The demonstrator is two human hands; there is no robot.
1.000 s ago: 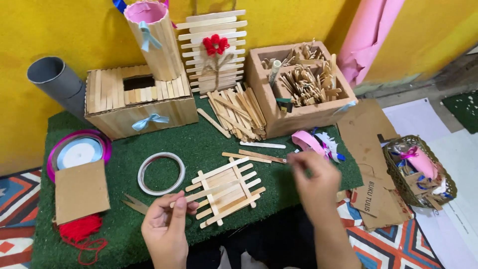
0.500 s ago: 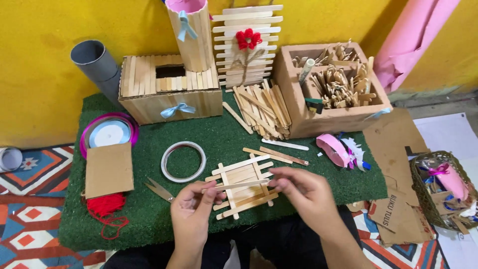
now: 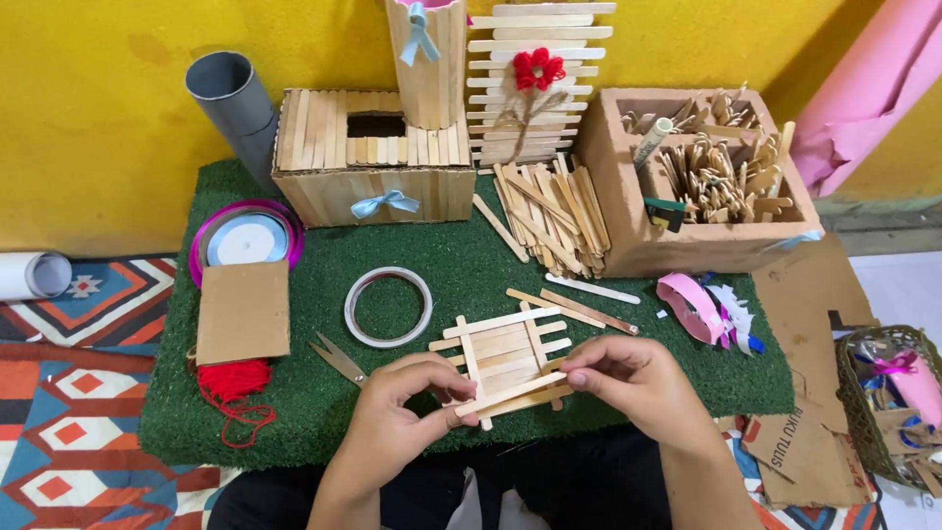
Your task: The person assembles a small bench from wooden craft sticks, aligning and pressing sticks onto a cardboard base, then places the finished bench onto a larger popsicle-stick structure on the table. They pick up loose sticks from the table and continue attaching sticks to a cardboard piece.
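Observation:
A small raft of wooden craft sticks (image 3: pixel 502 351) lies on the green turf mat (image 3: pixel 461 260) in front of me. One loose craft stick (image 3: pixel 512 392) runs along the raft's near edge, and both hands pinch it. My left hand (image 3: pixel 400 412) grips its left end with thumb and fingers. My right hand (image 3: pixel 628 381) holds the right end at the raft's near right corner.
A roll of clear tape (image 3: pixel 388 306), small scissors (image 3: pixel 339 358), red yarn (image 3: pixel 234 388), a cardboard piece (image 3: pixel 243 312) and a ribbon spool (image 3: pixel 245 238) lie left. Loose sticks (image 3: pixel 549 216), a stick-clad box (image 3: pixel 371 167) and a compartment box (image 3: pixel 702 186) stand behind. A basket (image 3: pixel 888 402) sits right.
My right hand came back from the right side of the mat to the raft. Both hands now hold a stick against its near edge. The camera view has shifted left.

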